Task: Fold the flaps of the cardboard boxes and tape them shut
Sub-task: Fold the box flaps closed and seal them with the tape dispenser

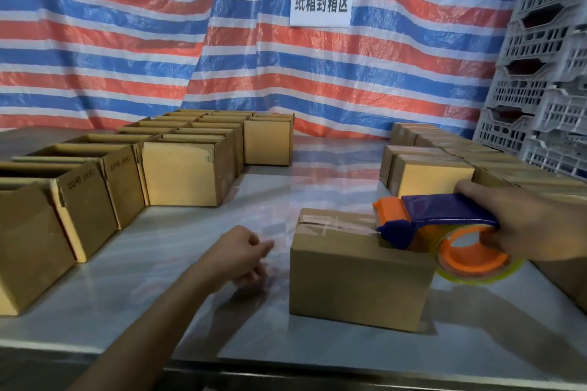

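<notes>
A closed cardboard box (355, 276) stands on the table in front of me, a strip of clear tape running along its top seam. My right hand (527, 225) grips a blue and orange tape dispenser (438, 232) whose front end rests at the box's right top edge. My left hand (244, 254) hovers just left of the box with fingers loosely curled, holding nothing. Several open-topped boxes (184, 168) stand in rows on the left. Several closed boxes (444, 165) are grouped at the right.
The table (158, 305) is grey and shiny, its front edge near me. A red, white and blue striped tarp (127, 41) with a white paper sign (320, 1) hangs behind. Grey plastic crates (546, 73) are stacked at the far right.
</notes>
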